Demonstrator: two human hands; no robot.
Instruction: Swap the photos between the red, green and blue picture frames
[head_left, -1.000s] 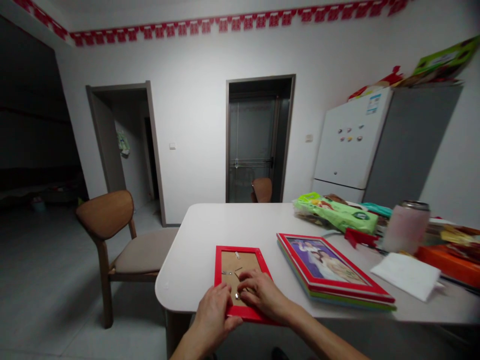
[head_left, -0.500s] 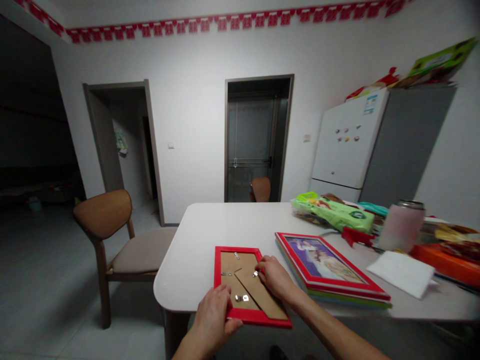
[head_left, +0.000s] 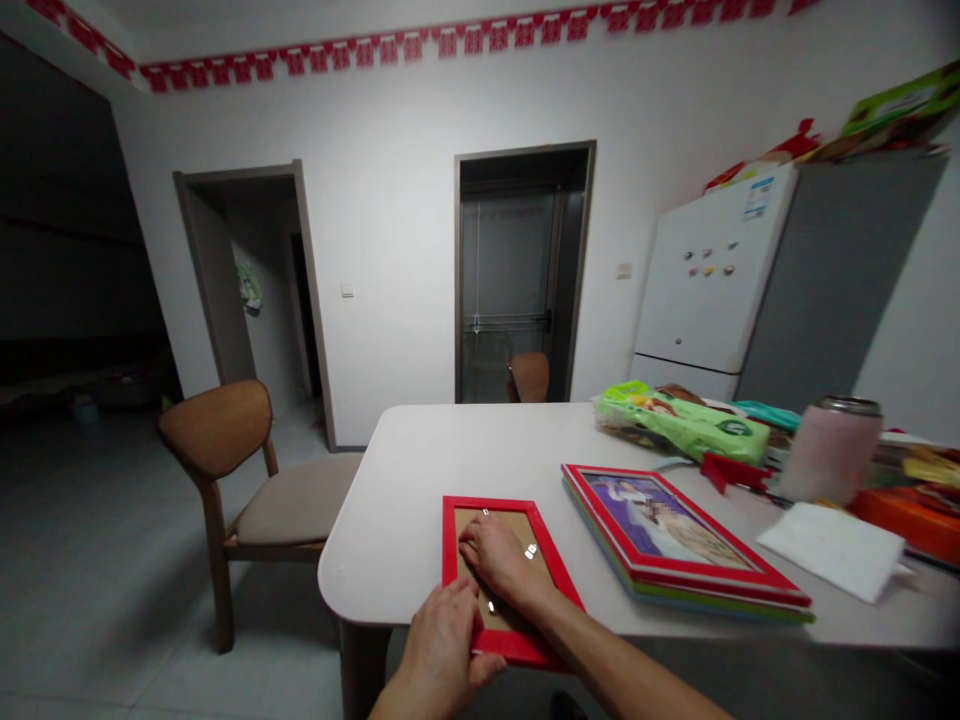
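Note:
A red picture frame [head_left: 451, 530] lies face down near the table's front edge, its brown backing board [head_left: 513, 522] upward. My left hand [head_left: 439, 640] grips the frame's lower left corner, with the thumb along the bottom edge. Across the backing reaches my right hand [head_left: 495, 560], its fingers closed together at the left inner edge; whatever lies under the fingertips is hidden. Small metal clips show at the top, at the right side [head_left: 531, 551] and near the bottom. My right hand and forearm cover much of the backing.
Right of my hands sits a stack of picture frames [head_left: 675, 530], the top one red with a photo. Beyond are a white tissue [head_left: 832, 548], a pink jar [head_left: 834, 450] and a green packet [head_left: 682, 420]. A wooden chair [head_left: 217, 425] stands to the left.
My right hand has moved left across the backing, from the right side to the left inner edge. My left hand keeps its grip on the corner. The view has shifted slightly.

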